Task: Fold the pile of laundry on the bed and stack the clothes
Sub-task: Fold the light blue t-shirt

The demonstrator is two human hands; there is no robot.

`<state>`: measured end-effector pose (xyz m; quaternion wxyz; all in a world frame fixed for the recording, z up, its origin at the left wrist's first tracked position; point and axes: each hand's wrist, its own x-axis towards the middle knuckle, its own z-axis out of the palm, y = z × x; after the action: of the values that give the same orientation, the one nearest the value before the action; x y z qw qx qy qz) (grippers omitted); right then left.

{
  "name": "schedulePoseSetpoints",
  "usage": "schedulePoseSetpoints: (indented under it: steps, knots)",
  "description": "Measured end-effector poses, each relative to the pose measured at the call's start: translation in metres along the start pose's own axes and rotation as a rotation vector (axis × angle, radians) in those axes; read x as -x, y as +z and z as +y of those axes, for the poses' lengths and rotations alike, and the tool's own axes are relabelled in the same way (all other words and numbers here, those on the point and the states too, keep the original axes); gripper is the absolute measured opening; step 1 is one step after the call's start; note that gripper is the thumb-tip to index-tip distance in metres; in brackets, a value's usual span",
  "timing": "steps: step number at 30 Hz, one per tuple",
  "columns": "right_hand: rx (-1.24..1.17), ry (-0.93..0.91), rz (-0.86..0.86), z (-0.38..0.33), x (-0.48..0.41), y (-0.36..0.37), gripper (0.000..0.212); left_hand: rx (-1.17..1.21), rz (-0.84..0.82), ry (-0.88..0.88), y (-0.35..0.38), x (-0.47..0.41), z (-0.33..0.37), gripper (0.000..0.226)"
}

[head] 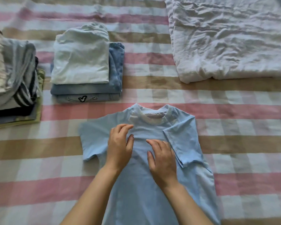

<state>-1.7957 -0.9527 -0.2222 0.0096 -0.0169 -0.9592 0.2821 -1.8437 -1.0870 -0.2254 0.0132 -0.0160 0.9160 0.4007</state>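
Light blue T-shirt (144, 192) flat on the bed (234, 127), collar away from the person. Both hands on its chest just below the collar: left hand (119, 148) and right hand (163, 159) side by side, fingers loose, resting on the cloth, gripping nothing. Right sleeve (183, 143) folded inward, left sleeve (91, 140) spread out. Bed cover is pink/tan/white check. Far left: folded white top (81, 62) on jeans (115, 69); mixed stack (15, 95) at the left edge. Crumpled white sheet (225, 38) far right.
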Motion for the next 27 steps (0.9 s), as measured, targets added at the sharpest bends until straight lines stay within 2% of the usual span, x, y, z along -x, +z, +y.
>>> schedulePoseSetpoints:
  steps: [6,11,16,19,24,27]
  knots:
    - [-0.074,-0.124,-0.207,-0.071,-0.041,0.053,0.024,0.060,0.221,-0.340,-0.069,0.023,-0.072,0.034]
    - [-0.018,-0.136,-0.328,-0.109,-0.090,0.102,0.039,0.309,0.251,-0.582,-0.073,0.028,-0.098,0.035]
    - [0.071,-0.129,-0.439,-0.124,-0.116,0.130,0.038,0.350,0.236,-0.646,-0.063,0.018,-0.097,0.044]
    - [0.038,-0.057,-0.445,-0.123,-0.124,0.135,0.028,0.192,0.167,-0.690,-0.059,0.015,-0.097,0.051]
    - [-0.066,-0.028,-0.417,-0.121,-0.128,0.131,0.015,0.084,0.138,-0.692,-0.059,0.014,-0.097,0.016]
    - [-0.315,-0.016,-0.351,-0.120,-0.123,0.112,0.009,0.231,0.245,-0.642,-0.059,0.022,-0.092,0.010]
